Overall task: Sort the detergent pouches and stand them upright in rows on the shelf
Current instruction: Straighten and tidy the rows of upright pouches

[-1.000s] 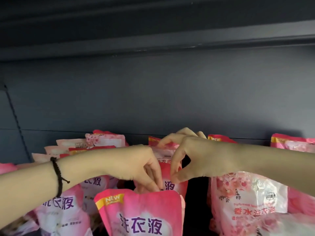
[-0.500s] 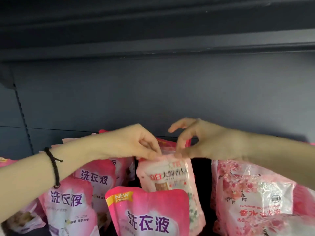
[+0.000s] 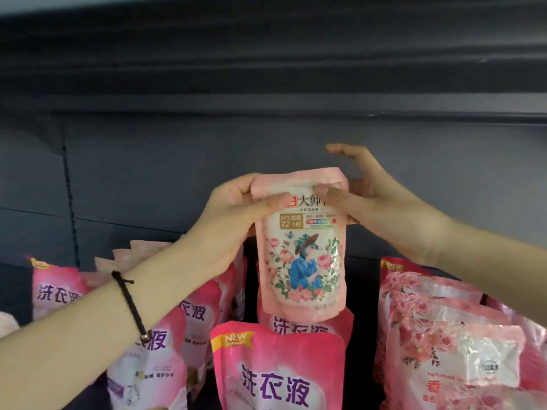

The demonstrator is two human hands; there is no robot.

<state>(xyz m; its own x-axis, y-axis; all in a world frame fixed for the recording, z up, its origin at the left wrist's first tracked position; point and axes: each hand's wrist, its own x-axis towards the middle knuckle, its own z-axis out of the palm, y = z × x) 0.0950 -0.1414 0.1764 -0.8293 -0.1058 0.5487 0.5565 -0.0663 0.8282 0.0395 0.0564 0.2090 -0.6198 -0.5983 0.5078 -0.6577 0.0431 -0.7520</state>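
Note:
A pale pink pouch with a figure in a blue dress and roses [image 3: 302, 261] hangs upright in the air above the middle row. My left hand [image 3: 236, 214] grips its top left corner, thumb on the front. My right hand [image 3: 367, 196] pinches its top right corner, thumb in front and index finger stretched out above. Below it stand bright pink pouches with purple lettering [image 3: 278, 374]. To the right stand rose-patterned pouches with clear windows [image 3: 455, 350]. More bright pink pouches [image 3: 59, 291] fill the left rows.
The dark grey back panel of the shelf [image 3: 207, 161] rises behind the pouches, and the shelf above [image 3: 266, 69] overhangs. A dark gap [image 3: 361, 335] separates the middle row from the right row. A black cord bracelet sits on my left wrist.
Both hands have pulled the pale pink pouch up out of the middle row, from half hidden behind the front pouch to fully lifted and clear above it.

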